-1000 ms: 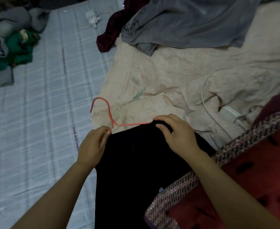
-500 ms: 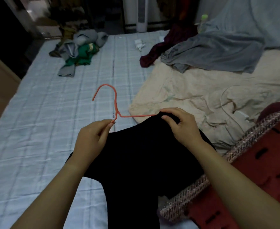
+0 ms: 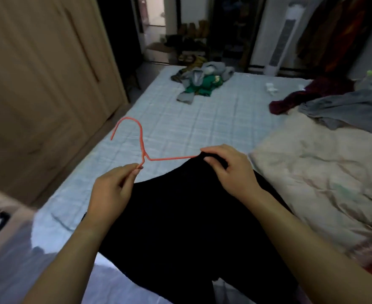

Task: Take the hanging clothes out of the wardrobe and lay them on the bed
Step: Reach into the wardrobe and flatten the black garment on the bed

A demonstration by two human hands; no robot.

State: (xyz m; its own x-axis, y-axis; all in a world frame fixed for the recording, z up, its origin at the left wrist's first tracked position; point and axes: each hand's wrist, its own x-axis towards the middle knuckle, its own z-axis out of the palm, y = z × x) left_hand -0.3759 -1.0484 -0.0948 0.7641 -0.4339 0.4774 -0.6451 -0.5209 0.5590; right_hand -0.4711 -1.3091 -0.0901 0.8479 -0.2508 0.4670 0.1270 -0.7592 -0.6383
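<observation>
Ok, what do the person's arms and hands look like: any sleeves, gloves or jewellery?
Both are bare. The left hand and right hand wear no gloves, and no rings show. The left forearm and right forearm show no sleeve, watch or bracelet in view.

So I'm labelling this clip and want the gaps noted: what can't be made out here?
Head view:
- orange hanger: one arm's end hidden under the black garment and right hand.
- black garment: bottom edge cuts it off; too dark to tell its type.
- white item on the bed: too small to identify.
</observation>
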